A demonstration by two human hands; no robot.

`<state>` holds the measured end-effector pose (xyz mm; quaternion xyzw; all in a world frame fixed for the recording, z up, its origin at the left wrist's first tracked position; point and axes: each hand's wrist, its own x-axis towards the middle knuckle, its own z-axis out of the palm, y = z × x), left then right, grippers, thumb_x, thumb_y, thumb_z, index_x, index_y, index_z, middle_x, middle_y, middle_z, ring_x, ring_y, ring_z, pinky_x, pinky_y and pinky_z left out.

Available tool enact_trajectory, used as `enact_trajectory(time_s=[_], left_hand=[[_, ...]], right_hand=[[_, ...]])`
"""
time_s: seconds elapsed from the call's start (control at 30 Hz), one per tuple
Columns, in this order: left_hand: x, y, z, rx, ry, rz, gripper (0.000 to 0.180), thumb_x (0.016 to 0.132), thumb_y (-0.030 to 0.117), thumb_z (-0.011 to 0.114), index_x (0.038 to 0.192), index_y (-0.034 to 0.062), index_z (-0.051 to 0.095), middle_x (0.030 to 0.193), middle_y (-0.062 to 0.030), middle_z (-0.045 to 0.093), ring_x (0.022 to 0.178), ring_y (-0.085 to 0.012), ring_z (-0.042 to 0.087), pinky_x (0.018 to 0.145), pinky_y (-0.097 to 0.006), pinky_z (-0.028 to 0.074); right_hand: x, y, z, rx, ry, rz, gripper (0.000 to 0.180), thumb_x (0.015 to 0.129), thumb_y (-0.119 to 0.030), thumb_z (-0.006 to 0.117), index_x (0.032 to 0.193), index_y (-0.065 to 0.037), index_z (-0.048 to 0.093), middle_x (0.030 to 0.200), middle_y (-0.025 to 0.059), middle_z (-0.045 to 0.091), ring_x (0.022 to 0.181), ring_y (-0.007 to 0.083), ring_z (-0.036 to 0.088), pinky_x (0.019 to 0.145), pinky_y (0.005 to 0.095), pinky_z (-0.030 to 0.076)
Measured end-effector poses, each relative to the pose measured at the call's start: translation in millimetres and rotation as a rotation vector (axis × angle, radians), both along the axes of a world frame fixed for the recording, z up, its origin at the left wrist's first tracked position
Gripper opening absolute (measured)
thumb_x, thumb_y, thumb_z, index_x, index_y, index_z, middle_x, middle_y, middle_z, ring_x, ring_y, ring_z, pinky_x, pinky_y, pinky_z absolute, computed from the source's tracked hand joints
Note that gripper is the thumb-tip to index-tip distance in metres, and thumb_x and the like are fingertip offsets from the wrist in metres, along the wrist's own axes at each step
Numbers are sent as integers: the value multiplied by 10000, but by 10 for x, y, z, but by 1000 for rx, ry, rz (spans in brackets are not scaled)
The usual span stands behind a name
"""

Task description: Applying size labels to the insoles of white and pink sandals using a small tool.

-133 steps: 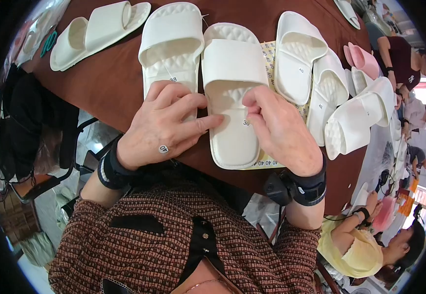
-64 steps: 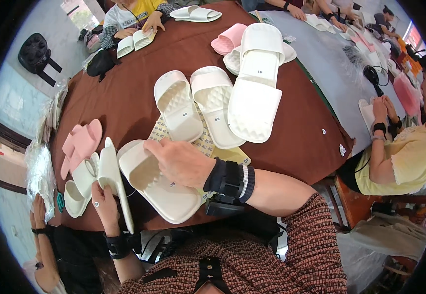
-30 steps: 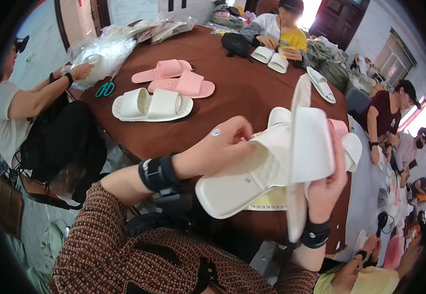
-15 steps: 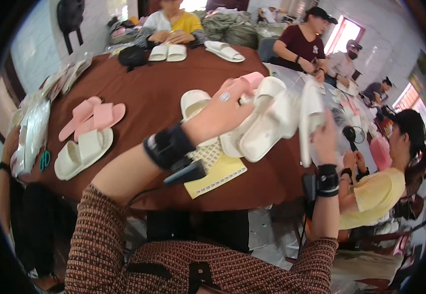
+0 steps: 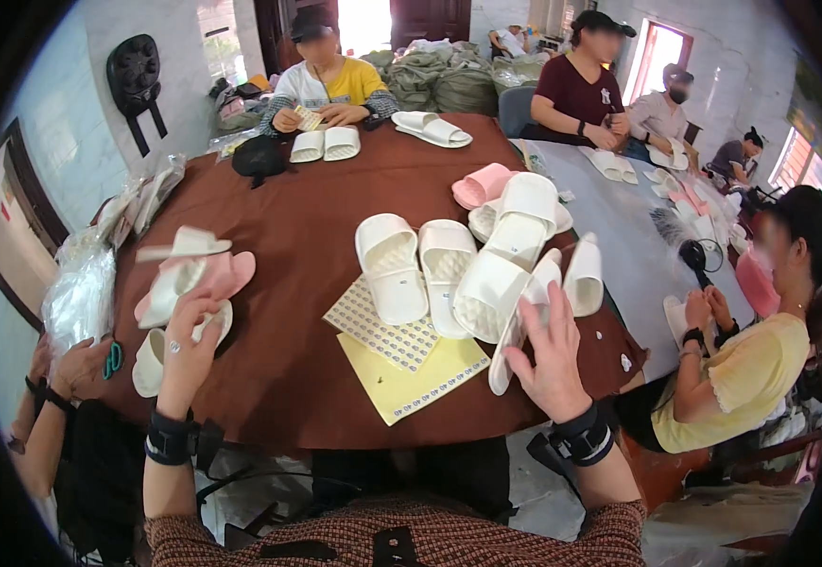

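Note:
My left hand [image 5: 187, 342] reaches to a small heap of white and pink slippers [image 5: 189, 279] at the left edge of the round brown table [image 5: 307, 213]. Its fingers lie against a white slipper [image 5: 167, 288]; whether they grip it is hidden. A small sticker sits on the back of that hand. My right hand [image 5: 551, 357] closes on a white slipper [image 5: 524, 317] standing on its edge at the table's right front, thumb on one side, fingers on the other. Beside it lie more white slippers [image 5: 491, 288].
A pair of white slippers [image 5: 417, 266] lies mid-table over a white sticker sheet [image 5: 380, 326] and a yellow sheet [image 5: 415, 376]. Another person's hands with green scissors [image 5: 111, 359] are at the left. A person in a yellow top [image 5: 742, 378] sits close on the right; others sit across the table.
My left hand has swung from the slippers on the right over to the heap at the left. My right hand has come down with its slipper to the table. The view has turned.

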<state>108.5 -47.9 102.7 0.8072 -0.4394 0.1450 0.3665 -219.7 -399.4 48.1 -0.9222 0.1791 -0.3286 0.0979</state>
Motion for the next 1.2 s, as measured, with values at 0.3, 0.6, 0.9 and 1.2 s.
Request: enact_trajectory(time_s=[0.3,0.6,0.9,1.2], left_hand=[[158,736,-401,-29,52,238,165,874,6,607,1038,18,618,1218,-126,598,1063,-207,606,832,-306,516],[250,553,-393,-66,-62,267,143,879,72,637,1003,20,589,1128,-160,587,1074,-321,578,918,-366,464],[1076,717,-582,-115,34,463,259,846,117,646,1052,-34,598,1046,-201,618,928,-342,630,792,-393,527],[1621,501,-203,-378,909,398,272,889,273,623,967,13,607,840,-89,604,669,-195,645,508,-317,524]], right_hand=[[334,-534,-5,-161,252,-120,602,822,-284,728,1388,-220,534,1560,178,300,1405,467,278,1068,611,295],[505,-1348,19,-149,360,-170,502,868,-266,684,1347,-214,546,1552,163,312,1404,439,305,1052,619,331],[749,-1935,-166,-279,505,-198,406,820,-275,702,1219,-216,656,1494,190,394,1380,403,356,971,591,366],[563,-2076,-153,-214,327,-84,383,822,-135,664,1204,-122,644,1426,233,454,1327,429,417,1009,524,382]])
